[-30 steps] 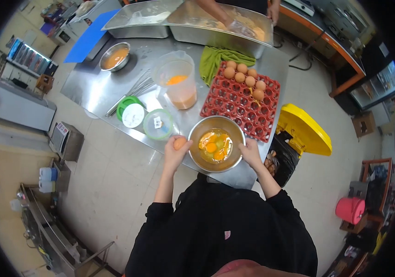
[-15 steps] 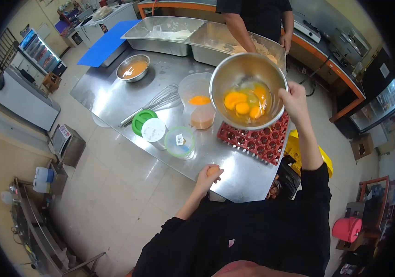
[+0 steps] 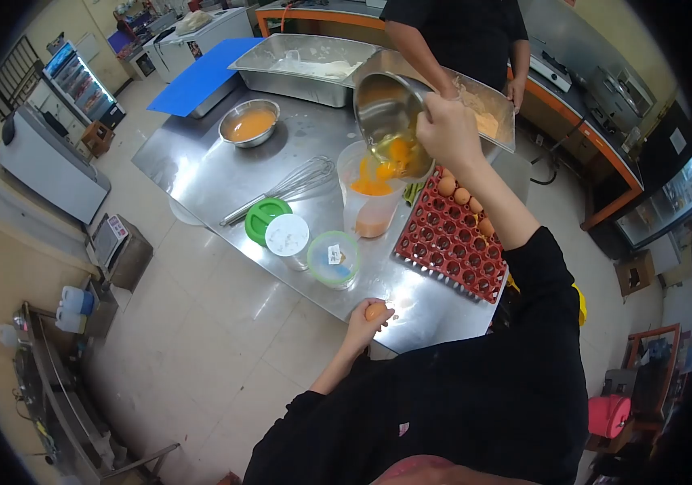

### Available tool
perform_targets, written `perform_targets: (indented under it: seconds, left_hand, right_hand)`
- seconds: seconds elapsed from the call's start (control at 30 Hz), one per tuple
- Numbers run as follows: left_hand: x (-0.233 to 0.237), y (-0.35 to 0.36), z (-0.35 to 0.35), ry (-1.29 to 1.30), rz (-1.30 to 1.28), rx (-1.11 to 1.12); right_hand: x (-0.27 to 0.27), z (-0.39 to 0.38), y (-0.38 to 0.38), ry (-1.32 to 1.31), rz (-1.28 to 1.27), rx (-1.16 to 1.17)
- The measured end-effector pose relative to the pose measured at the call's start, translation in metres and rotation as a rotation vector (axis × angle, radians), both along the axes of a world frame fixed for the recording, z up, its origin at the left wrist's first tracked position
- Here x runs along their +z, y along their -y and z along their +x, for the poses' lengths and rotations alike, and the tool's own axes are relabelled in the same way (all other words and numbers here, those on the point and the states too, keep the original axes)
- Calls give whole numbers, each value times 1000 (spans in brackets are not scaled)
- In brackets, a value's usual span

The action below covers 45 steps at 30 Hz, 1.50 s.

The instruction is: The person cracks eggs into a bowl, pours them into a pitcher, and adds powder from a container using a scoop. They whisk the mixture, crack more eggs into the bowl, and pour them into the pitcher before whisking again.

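My right hand (image 3: 448,129) grips the rim of a steel bowl (image 3: 384,109) and holds it tilted over a clear plastic jug (image 3: 370,202). Cracked eggs (image 3: 394,153) slide from the bowl into the jug, which holds orange egg liquid. My left hand (image 3: 368,321) rests at the near edge of the steel table (image 3: 208,174) and holds a brown egg (image 3: 376,310). A red egg tray (image 3: 447,242) with several brown eggs at its far end lies just right of the jug.
A whisk (image 3: 289,184), a green lid (image 3: 264,217), a white-lidded tub (image 3: 288,236) and a clear green-rimmed tub (image 3: 334,257) lie left of the jug. A small bowl of orange liquid (image 3: 250,123) and large steel pans (image 3: 301,69) stand farther back. Another person (image 3: 459,36) works across the table.
My right hand has lifted the bowl off the table, carried it over the jug and tipped it, so the eggs now pour out. My left hand dropped to the table edge with the egg.
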<state>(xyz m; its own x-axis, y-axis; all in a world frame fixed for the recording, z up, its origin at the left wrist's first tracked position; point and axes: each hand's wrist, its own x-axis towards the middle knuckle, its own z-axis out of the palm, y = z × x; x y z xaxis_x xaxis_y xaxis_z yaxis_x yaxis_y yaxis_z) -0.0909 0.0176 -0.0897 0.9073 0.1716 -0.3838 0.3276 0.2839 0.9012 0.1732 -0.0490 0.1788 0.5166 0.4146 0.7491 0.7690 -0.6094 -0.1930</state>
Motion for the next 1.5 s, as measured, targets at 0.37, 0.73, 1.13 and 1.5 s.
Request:
perform_targets:
  seconds: [0.37, 0.73, 1.13, 1.5]
  left_hand:
    - [0, -2, 6, 8, 3, -2]
    - [52, -24, 0, 64, -18, 69]
    - [52, -3, 54, 189, 369, 24]
    - [56, 84, 233, 503, 1025, -482]
  right_hand:
    - [-35, -22, 3, 377, -155, 258]
    - [-147, -142, 169, -748, 611, -139]
    - [-272, -209, 198, -1291, 534, -272]
    - [-235, -171, 215, -964, 495, -335]
